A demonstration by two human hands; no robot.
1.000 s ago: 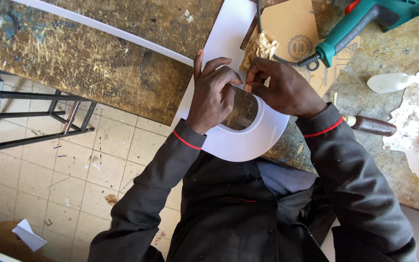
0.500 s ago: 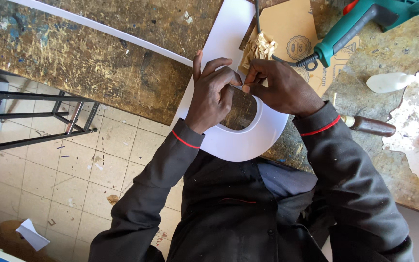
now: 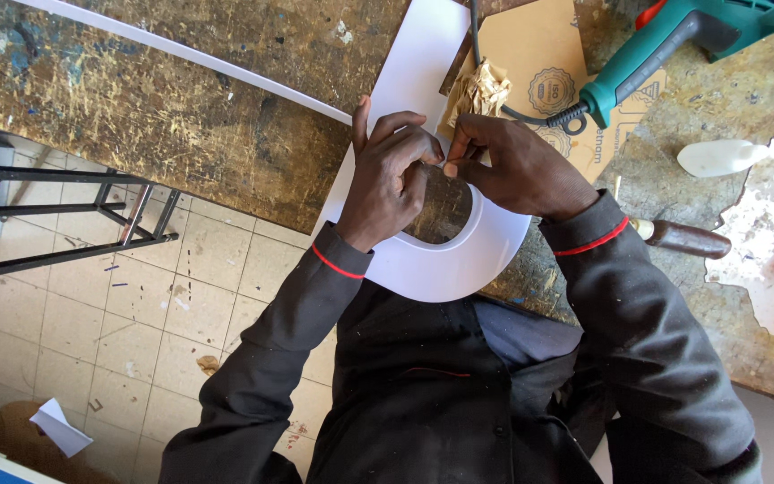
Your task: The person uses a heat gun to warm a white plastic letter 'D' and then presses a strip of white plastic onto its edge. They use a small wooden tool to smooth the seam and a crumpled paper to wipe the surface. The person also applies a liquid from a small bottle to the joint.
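A large white curved sheet [image 3: 459, 260], shaped like a hook with a cut-out hole, lies over the edge of the worn workbench [image 3: 181, 116]. My left hand [image 3: 391, 179] presses down on the sheet's left arm, fingers bent toward the inner edge of the hole. My right hand [image 3: 517, 166] meets it fingertip to fingertip, pinching a thin small tool at that inner edge; the tool is mostly hidden. Both sleeves are dark with red cuff trim.
A teal power tool [image 3: 674, 45] with a black cord lies at the top right on brown cardboard [image 3: 539, 63], beside crumpled brown paper [image 3: 477, 90]. A white bottle [image 3: 718, 157] and a wooden-handled tool [image 3: 683, 237] lie right. A white strip [image 3: 181, 49] crosses the bench. A metal stand [image 3: 64, 215] is on the tiled floor.
Both hands stay at the inner edge of the hole with only slight finger shifts. The sheet has not visibly moved.
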